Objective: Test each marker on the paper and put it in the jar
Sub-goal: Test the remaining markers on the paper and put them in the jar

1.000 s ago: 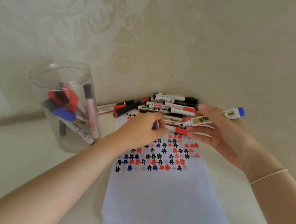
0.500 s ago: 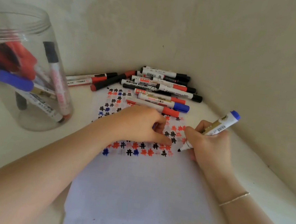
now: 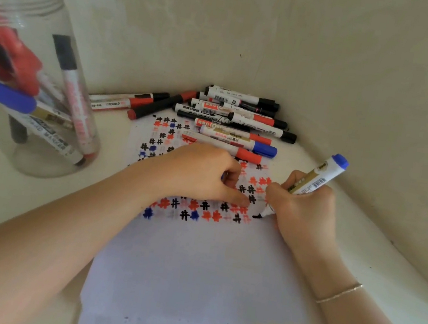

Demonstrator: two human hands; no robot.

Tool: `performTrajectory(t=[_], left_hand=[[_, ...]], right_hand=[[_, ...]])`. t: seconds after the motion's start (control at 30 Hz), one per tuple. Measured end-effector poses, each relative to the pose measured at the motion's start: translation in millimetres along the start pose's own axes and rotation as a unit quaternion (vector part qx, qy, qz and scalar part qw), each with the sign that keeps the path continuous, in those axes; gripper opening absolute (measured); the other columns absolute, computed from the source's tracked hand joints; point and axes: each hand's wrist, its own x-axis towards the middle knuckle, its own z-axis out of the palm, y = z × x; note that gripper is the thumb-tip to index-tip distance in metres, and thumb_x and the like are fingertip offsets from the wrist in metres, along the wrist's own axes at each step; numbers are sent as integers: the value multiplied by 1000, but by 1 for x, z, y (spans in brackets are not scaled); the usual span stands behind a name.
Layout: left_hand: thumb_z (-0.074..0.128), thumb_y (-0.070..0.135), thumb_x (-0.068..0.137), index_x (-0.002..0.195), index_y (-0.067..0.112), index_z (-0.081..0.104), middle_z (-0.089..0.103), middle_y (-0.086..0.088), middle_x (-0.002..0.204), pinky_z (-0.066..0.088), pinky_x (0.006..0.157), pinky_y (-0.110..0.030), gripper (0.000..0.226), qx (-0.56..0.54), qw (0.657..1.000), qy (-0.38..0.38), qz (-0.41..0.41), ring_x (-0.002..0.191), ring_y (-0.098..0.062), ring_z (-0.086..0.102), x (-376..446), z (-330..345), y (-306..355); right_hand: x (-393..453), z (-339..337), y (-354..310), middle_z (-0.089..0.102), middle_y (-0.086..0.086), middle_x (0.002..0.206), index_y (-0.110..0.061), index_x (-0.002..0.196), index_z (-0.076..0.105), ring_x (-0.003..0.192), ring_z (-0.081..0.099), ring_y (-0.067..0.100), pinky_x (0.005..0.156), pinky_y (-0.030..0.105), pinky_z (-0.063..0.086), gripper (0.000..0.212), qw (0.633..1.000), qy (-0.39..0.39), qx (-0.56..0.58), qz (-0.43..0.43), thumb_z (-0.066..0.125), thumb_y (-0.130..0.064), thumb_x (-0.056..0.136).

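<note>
My right hand [image 3: 302,211] grips a white marker [image 3: 318,177] with a blue end, and its dark tip touches the white paper [image 3: 189,283] just right of the rows of red, black and blue hash marks. My left hand [image 3: 200,173] rests on the marked part of the sheet with its fingers curled; a sliver of blue, seemingly the cap [image 3: 223,175], shows between them. A pile of capped markers [image 3: 235,120] lies at the paper's far edge in the corner. The clear plastic jar [image 3: 49,12] at the left holds several markers.
The white surface ends in a corner where two pale walls [image 3: 359,72] meet just behind the pile and close to my right hand. Two more markers [image 3: 121,102] lie between the jar and the pile.
My right hand came down from above the pile and set the marker's tip on the paper. My left hand settled on the sheet. The view moved closer and lower.
</note>
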Motion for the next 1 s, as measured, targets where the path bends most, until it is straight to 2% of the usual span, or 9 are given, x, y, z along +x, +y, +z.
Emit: performTrajectory(t=[0.1, 0.23, 0.3, 0.43, 0.57, 0.67, 0.8, 1.0], left_hand=[[60, 64, 77, 73, 25, 58, 61, 5, 70, 37, 53, -22, 39, -5, 1000, 5, 2, 56, -6, 47, 1, 0, -1], [60, 64, 77, 71, 26, 55, 53, 9, 63, 32, 51, -21, 38, 0, 1000, 3, -3, 53, -4, 43, 0, 0, 1], [60, 64, 77, 72, 25, 56, 56, 6, 65, 35, 53, -22, 39, -2, 1000, -1, -3, 54, -6, 45, 0, 0, 1], [60, 62, 78, 74, 22, 58, 60, 2, 68, 39, 55, -24, 40, -13, 1000, -3, 0, 56, -8, 46, 0, 0, 0], [60, 63, 78, 74, 23, 58, 62, 2, 71, 39, 56, -24, 40, -8, 1000, -3, -1, 58, -8, 48, 0, 0, 0], [60, 63, 77, 73, 23, 58, 61, 3, 70, 40, 57, -25, 41, -8, 1000, -5, 1, 57, -9, 48, 0, -1, 0], [60, 64, 77, 72, 25, 57, 57, 7, 65, 37, 54, -22, 39, -10, 1000, -6, -5, 55, -7, 47, 0, -1, 1], [61, 63, 77, 72, 24, 58, 60, 6, 67, 37, 54, -22, 39, -13, 1000, -4, -6, 56, -7, 48, -1, -1, 1]], right_hand=[[-1, -2, -3, 52, 12, 52, 3, 63, 49, 34, 37, 12, 34, 18, 30, 17, 999, -14, 32, 14, 59, 1, 75], [-2, -2, -4, 57, 10, 50, 2, 63, 51, 33, 41, 13, 35, 17, 33, 16, 999, -42, 26, 15, 59, 0, 76], [-2, 0, -2, 51, 13, 53, 7, 64, 48, 39, 37, 15, 35, 17, 31, 17, 999, -32, 11, 3, 59, 0, 76], [-1, 1, 0, 36, 8, 56, 8, 64, 39, 48, 30, 12, 38, 17, 24, 22, 1000, -5, -1, -17, 56, 2, 76], [-1, -1, 0, 47, 15, 54, 9, 66, 43, 40, 37, 14, 36, 19, 31, 21, 999, -14, 35, 13, 59, 0, 77], [-1, 0, 0, 51, 20, 56, 14, 71, 45, 40, 39, 16, 36, 20, 33, 22, 999, -25, 20, 9, 59, -2, 76], [0, 0, -1, 44, 12, 57, 0, 64, 47, 39, 32, 9, 36, 16, 27, 15, 999, -31, 0, 10, 59, 0, 74], [1, 1, 1, 53, 21, 56, 13, 70, 45, 39, 40, 14, 36, 19, 33, 20, 999, -8, 26, 16, 58, -1, 75]])
